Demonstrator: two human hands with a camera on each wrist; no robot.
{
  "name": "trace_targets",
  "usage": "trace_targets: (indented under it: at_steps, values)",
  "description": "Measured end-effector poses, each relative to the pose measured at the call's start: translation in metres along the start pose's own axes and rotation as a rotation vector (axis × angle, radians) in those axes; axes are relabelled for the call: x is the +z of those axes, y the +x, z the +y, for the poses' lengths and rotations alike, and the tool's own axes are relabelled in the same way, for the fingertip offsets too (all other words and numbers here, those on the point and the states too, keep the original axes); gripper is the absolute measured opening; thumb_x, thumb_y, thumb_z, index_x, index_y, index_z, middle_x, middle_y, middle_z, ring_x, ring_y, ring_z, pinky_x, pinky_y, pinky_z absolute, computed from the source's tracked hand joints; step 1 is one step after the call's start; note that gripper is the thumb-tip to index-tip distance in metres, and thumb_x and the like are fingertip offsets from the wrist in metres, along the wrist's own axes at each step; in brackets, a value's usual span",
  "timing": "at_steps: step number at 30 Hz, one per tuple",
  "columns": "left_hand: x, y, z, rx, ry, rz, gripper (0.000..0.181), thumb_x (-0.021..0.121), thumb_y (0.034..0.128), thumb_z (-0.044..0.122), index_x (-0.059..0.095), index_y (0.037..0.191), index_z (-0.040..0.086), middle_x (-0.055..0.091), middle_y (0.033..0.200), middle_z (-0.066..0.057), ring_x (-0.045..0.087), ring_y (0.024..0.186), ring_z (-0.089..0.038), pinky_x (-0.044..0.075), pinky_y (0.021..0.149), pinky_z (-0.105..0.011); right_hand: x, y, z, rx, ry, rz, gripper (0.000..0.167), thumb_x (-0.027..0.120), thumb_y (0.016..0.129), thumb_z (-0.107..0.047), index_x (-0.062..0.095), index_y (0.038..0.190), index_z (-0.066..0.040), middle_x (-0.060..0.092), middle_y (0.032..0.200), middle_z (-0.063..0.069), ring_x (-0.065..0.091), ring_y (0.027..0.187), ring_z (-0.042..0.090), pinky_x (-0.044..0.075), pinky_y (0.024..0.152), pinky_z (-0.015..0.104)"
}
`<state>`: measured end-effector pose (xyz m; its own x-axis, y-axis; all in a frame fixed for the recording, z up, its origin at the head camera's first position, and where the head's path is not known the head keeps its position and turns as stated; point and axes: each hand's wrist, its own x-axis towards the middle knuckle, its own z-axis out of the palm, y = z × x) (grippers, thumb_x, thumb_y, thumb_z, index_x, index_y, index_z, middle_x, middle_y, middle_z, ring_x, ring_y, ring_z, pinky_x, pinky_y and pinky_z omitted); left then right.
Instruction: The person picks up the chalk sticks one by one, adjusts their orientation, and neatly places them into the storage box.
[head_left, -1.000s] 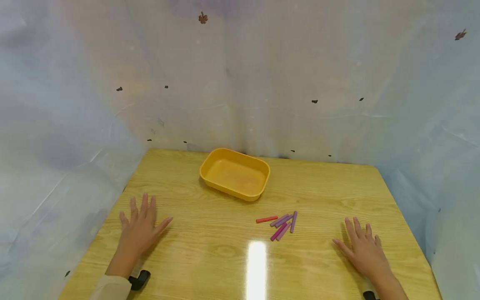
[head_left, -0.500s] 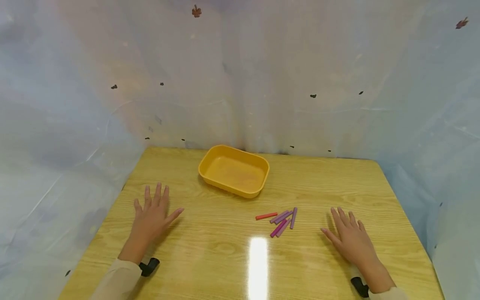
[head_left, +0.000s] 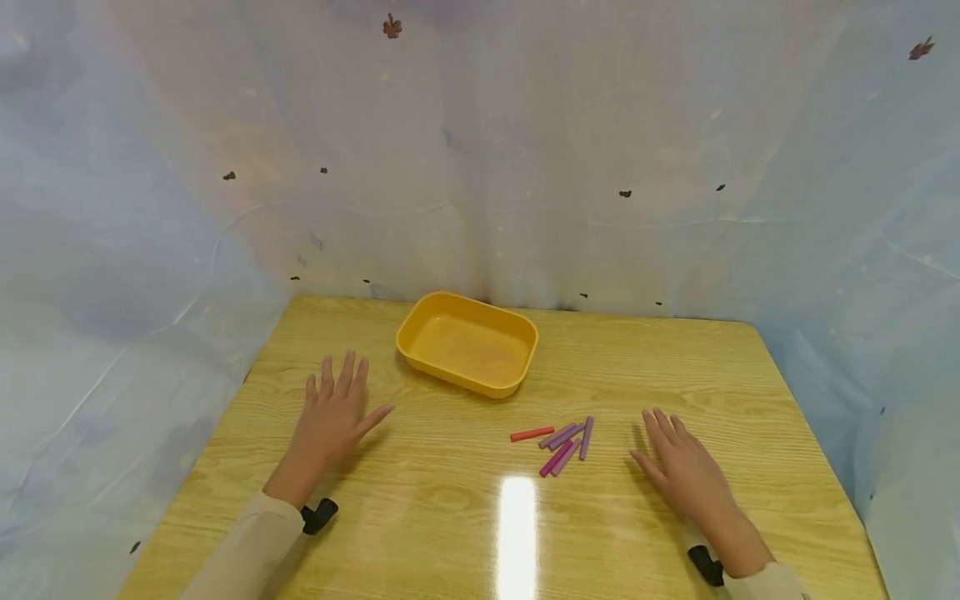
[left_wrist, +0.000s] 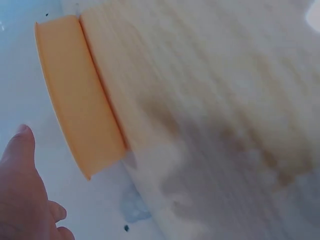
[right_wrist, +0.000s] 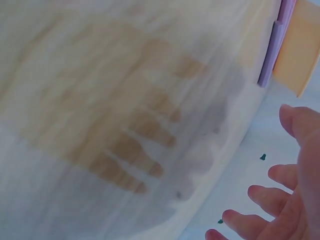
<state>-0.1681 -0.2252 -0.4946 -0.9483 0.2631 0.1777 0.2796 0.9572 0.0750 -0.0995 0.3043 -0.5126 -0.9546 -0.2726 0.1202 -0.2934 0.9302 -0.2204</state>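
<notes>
Purple sticks (head_left: 567, 437) (plus magenta, red) | left hand (head_left: 332, 421): fingers spread | right hand (head_left: 685, 468): fingers apart

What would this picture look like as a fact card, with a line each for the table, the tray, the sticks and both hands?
Surface: wood-patterned table
Container: yellow tray, near the back edge
Sticks: one red stick, one magenta stick, four purple sticks
Where sticks lie: on the table, in front of the tray
Left hand: fingers spread, holding nothing, nearest the tray
Right hand: fingers stretched out, holding nothing, nearest the sticks
</notes>
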Motion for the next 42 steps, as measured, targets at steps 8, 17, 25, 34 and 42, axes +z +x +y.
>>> trace_targets:
  at_steps: [8,17,25,34,42]
  values:
    - [-0.009,0.023,0.013,0.047,0.016,0.001,0.089,0.033,0.0882,0.069,0.012,0.15,0.008,0.004,0.154,-0.016,-0.014,0.137,-0.037,0.01,0.104,-0.064,-0.001,0.011,-0.011,-0.054,0.0,0.072,0.059,0.062,0.09,-0.026,0.042,0.137,0.003,0.041,0.138,0.024,0.036,0.127,0.042,0.034,0.099,0.055]
    - [-0.016,0.041,0.026,0.087,0.04,0.005,0.088,0.033,0.0891,0.068,0.011,0.15,0.008,0.007,0.154,-0.017,-0.008,0.138,-0.038,0.01,0.107,-0.06,-0.001,0.021,-0.027,-0.088,0.006,0.128,0.056,0.064,0.089,-0.022,0.045,0.135,0.002,0.046,0.134,0.022,0.043,0.123,0.037,0.042,0.093,0.051]
    - [-0.014,0.061,0.031,0.108,0.011,-0.014,0.088,0.025,0.09,0.068,0.009,0.15,0.005,0.001,0.154,-0.014,-0.008,0.139,-0.032,0.012,0.11,-0.053,-0.002,0.036,-0.047,-0.115,0.02,0.116,0.055,0.062,0.09,-0.024,0.045,0.135,0.003,0.047,0.134,0.021,0.043,0.124,0.036,0.039,0.097,0.049]
    - [-0.012,0.086,0.036,0.118,-0.067,-0.027,0.08,0.037,0.095,0.055,0.012,0.149,0.002,0.007,0.153,-0.018,0.002,0.14,-0.033,0.016,0.11,-0.05,0.0,0.065,-0.081,-0.193,0.047,0.085,0.054,0.061,0.091,-0.025,0.046,0.135,0.002,0.046,0.136,0.02,0.041,0.126,0.035,0.036,0.1,0.048]
    - [-0.004,0.113,0.034,0.147,-0.082,-0.036,0.083,0.023,0.0934,0.063,0.012,0.149,0.001,0.008,0.153,-0.018,0.007,0.14,-0.032,0.015,0.111,-0.048,0.009,0.082,-0.102,-0.196,0.073,0.065,0.056,0.06,0.092,-0.028,0.044,0.138,-0.001,0.044,0.138,0.017,0.038,0.129,0.032,0.034,0.102,0.046]
